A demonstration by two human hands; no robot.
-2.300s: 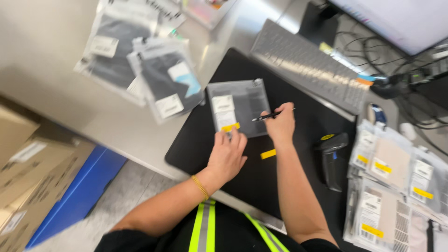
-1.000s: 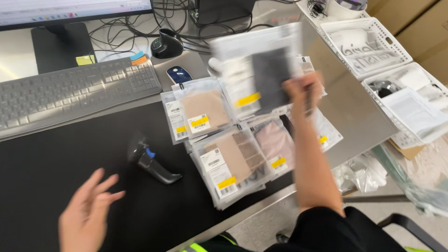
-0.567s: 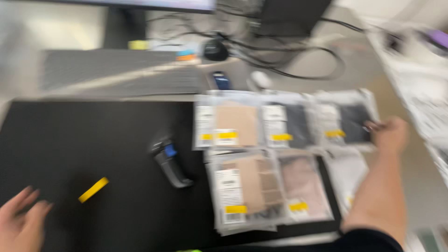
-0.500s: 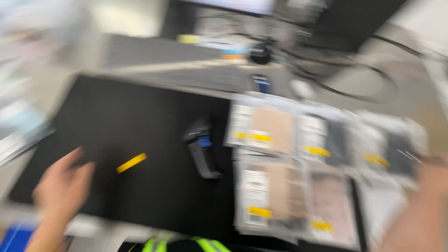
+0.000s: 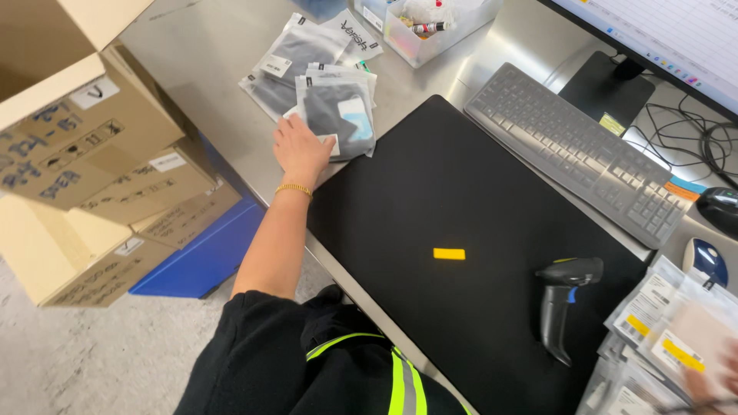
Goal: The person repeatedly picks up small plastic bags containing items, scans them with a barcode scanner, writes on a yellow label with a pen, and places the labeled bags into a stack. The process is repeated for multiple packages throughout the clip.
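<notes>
Head view: the left hand (image 5: 300, 150) lies flat, fingers spread, on the corner of a clear packet of dark cloth (image 5: 336, 119), pressing it rather than gripping it. That packet tops a small pile of similar packets (image 5: 296, 58) near the bench's (image 5: 207, 46) left edge, just beyond the black mat's (image 5: 461, 200) near-left corner. A thin gold bracelet (image 5: 293, 187) circles the wrist.

On the mat, a small yellow label (image 5: 449, 253) lies alone near the middle, and a black handheld scanner (image 5: 561, 303) lies on its side toward the mat's right end. Past it, at the bench's right edge, is a heap of bagged items with yellow stickers (image 5: 669, 338); the right hand (image 5: 715, 380) is a blur at the frame's corner over that heap, and its grip cannot be made out.

Behind the mat sits a grey keyboard (image 5: 576, 154), with a monitor (image 5: 661, 31) beyond. Cardboard boxes (image 5: 84, 154) stand off the bench's left edge.
</notes>
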